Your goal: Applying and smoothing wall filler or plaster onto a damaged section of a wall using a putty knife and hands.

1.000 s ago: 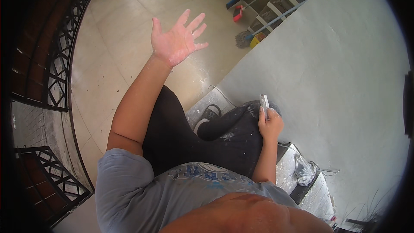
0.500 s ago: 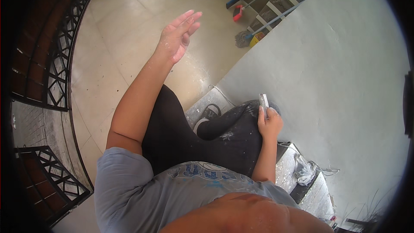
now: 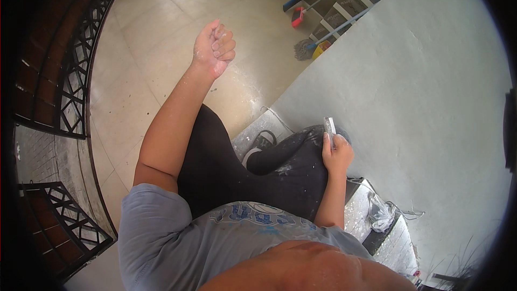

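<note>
Raised in front of me over the tiled floor, my left hand (image 3: 214,49) has its fingers curled into a fist, with nothing visible in it. White dust or specks mark its skin and wrist. My right hand (image 3: 338,154) is by my bent knee, closed around a narrow, flat, whitish-grey block (image 3: 329,125). The block's upper end sticks out above the thumb, while its lower part is hidden in the grip; its exact kind cannot be made out. White smears show on my black trousers (image 3: 253,188) below it.
A smooth grey wall (image 3: 409,91) rises close on my right. White-spattered steps (image 3: 396,245) hold a clear plastic bag (image 3: 380,214) and a thin cord. Ahead stand a mop (image 3: 303,49), a blue broom (image 3: 292,3) and a red-headed tool (image 3: 297,17). A black metal gate (image 3: 70,83) is left.
My left hand's fingers, stretched out before, have curled into a fist. The right hand and the block in it have stayed in place.
</note>
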A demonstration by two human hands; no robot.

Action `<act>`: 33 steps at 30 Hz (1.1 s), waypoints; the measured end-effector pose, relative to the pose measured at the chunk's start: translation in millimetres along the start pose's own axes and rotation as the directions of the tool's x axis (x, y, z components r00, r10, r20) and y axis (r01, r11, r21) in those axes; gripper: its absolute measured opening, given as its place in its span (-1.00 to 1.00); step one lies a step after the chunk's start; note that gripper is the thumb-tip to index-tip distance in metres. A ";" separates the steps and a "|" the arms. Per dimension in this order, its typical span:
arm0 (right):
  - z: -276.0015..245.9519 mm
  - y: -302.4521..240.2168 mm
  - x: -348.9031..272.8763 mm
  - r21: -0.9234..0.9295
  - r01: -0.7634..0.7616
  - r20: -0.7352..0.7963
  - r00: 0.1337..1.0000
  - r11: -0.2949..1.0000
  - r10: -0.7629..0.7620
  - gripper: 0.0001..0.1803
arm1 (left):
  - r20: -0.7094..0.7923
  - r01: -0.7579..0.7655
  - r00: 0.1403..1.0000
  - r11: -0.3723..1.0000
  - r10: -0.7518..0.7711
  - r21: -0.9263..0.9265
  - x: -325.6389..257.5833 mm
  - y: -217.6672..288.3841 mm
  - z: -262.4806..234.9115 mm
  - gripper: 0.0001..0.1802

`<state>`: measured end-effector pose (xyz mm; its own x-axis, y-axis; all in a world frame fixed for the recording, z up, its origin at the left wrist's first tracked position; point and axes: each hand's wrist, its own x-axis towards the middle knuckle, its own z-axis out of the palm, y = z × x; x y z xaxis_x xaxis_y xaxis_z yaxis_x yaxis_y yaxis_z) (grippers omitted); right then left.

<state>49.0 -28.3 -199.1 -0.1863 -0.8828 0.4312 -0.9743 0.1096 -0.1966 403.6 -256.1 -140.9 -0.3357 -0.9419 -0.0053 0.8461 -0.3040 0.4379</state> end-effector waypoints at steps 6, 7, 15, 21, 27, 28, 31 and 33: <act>-1.7 -1.3 0.1 0.003 -0.003 0.008 1.000 1.000 0.003 -0.64 | -0.023 -0.026 0.999 1.000 0.026 -0.010 0.3 1.1 0.2 -0.73; -1.7 -1.2 0.0 0.017 -0.002 0.069 0.998 1.000 0.001 -0.64 | -0.102 -0.070 0.992 0.997 0.068 -0.021 0.5 0.9 -0.4 -0.76; -1.0 -0.9 0.1 0.010 -0.002 0.006 1.000 1.000 0.002 -0.64 | -0.026 -0.078 0.997 0.996 0.078 -0.030 0.9 -0.1 0.2 -0.78; -0.4 -0.5 -0.3 0.018 0.000 0.002 1.000 1.000 0.000 -0.63 | 0.076 -0.097 0.993 0.991 0.090 0.094 -9.8 -2.8 16.8 -0.35; 0.4 2.5 -1.4 0.006 -0.004 0.009 1.000 1.000 0.003 -0.65 | 0.164 -0.067 0.986 0.981 0.037 0.181 -9.3 -0.9 18.9 -0.24; -0.5 1.1 -1.1 0.021 0.000 0.071 0.997 1.000 -0.001 -0.66 | 0.133 -0.060 0.991 0.978 0.033 0.198 -9.5 -2.2 18.9 -0.23; -5.9 -8.9 1.3 0.042 0.000 0.058 0.998 0.999 -0.002 -0.72 | 0.302 -0.167 0.953 0.761 -0.040 0.627 -14.1 -16.6 22.3 -0.25; -9.6 -19.9 4.0 0.245 0.060 -0.008 0.998 0.968 -0.060 -0.75 | 0.433 -0.408 0.878 0.151 -0.206 0.900 -24.3 -38.4 26.1 -0.17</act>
<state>66.3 -29.6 -185.1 -0.1287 -0.8842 0.4490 -0.9231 -0.0586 -0.3800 368.5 -217.9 -134.2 -0.6478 -0.7027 0.2943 -0.1081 0.4671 0.8775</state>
